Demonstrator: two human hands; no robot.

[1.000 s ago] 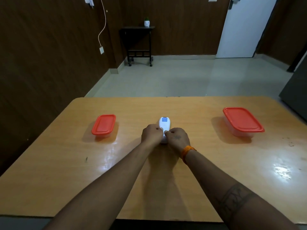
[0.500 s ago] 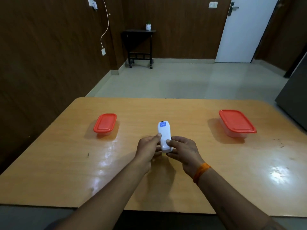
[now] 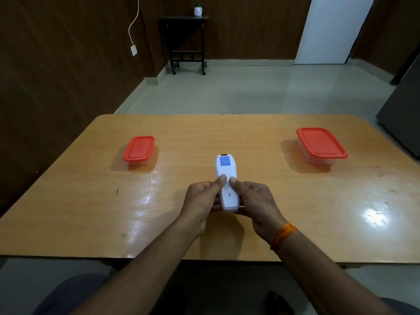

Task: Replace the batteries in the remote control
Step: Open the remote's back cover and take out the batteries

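A white remote control point(image 3: 225, 176) is held back side up above the wooden table point(image 3: 91, 212), its blue label at the far end and a small code sticker near the close end. My left hand point(image 3: 201, 200) grips its left side and my right hand point(image 3: 254, 202) grips its right side. Both thumbs press side by side on the middle of the back cover. No batteries are visible.
A small clear box with a red lid point(image 3: 139, 149) sits on the table's left. A larger clear box with a red lid point(image 3: 321, 144) sits on the right. Beyond the table are floor, a dark side table point(image 3: 186, 39) and a white door point(image 3: 329, 30).
Both hands have lifted the remote from the table and drawn it closer to me. The thumbs have moved onto the back cover.
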